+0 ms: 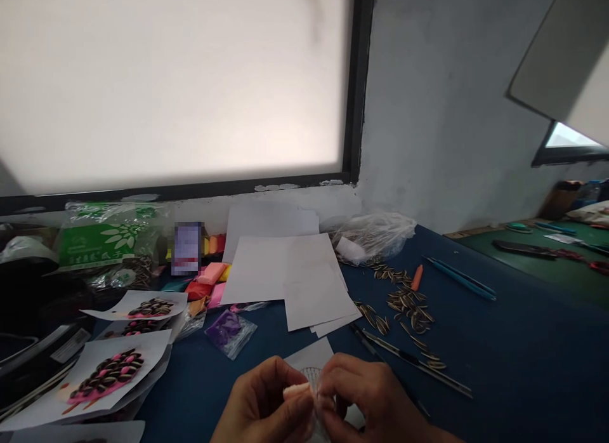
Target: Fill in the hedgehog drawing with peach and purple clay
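Over the blue desk (190,386), a pale peach piece (295,390), probably soft, light and easily dented and so best taken gently by its sides, is pinched by the left hand (266,398), while clear plastic (318,427) just beside it is gripped by the right hand (368,398).

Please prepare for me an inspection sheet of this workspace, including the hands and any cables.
Surface: blue tabletop, partly covered.
Things in hand: pale pink piece, beside clear wrapping.
Clutter: white sheets, striped seeds, blue slim tool, picture cards, coloured packets, green bag.
Hands: left hand pinches the pale pink piece; right hand is at the clear wrapping, its grip unclear.
Cables: nothing seen for certain; the left edge is dark.
Surroundings: grey wall, green table at right.
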Demonstrator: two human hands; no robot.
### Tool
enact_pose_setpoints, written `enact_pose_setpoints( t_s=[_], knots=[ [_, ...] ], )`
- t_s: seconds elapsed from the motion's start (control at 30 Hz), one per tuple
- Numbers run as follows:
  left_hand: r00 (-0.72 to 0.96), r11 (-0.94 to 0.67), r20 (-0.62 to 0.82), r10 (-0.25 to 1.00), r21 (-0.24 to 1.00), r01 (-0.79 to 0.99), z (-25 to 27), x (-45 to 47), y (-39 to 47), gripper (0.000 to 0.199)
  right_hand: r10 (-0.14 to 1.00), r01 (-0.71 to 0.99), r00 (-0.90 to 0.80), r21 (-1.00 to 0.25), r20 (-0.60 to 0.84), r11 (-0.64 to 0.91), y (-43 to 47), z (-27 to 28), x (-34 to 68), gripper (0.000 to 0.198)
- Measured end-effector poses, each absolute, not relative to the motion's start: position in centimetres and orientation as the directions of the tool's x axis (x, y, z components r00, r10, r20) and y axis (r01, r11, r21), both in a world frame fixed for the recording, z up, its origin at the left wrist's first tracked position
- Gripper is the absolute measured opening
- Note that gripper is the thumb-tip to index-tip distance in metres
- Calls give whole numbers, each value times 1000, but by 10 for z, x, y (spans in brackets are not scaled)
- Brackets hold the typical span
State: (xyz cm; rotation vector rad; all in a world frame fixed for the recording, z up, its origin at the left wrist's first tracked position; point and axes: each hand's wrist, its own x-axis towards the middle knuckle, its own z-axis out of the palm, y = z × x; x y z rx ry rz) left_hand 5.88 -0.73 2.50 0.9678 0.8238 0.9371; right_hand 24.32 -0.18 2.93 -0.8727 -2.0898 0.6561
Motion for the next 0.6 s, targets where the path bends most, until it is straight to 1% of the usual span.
enact_pose_setpoints(
  t_s=[0.17,0.27,0.37,0.47,0.6],
  knots=[
    [351,248,-154,924,939,-240,24,58,-7,48,784,408,-445,-681,433,608,-2,31,245,12],
    [363,257,-162,918,938,-232,25,57,-6,47,794,383,-456,-716,402,583,-1,31,248,12],
    [379,276,-164,911,924,-264,24,56,-6,48,784,344,-483,-738,391,580,0,31,250,11],
    [380,281,-166,910,921,-270,23,57,-6,48,772,318,-492,-743,401,589,-1,30,248,10],
    [375,263,-152,915,927,-266,25,58,-8,50,762,318,-461,-717,455,621,-4,29,243,15]
  ],
)
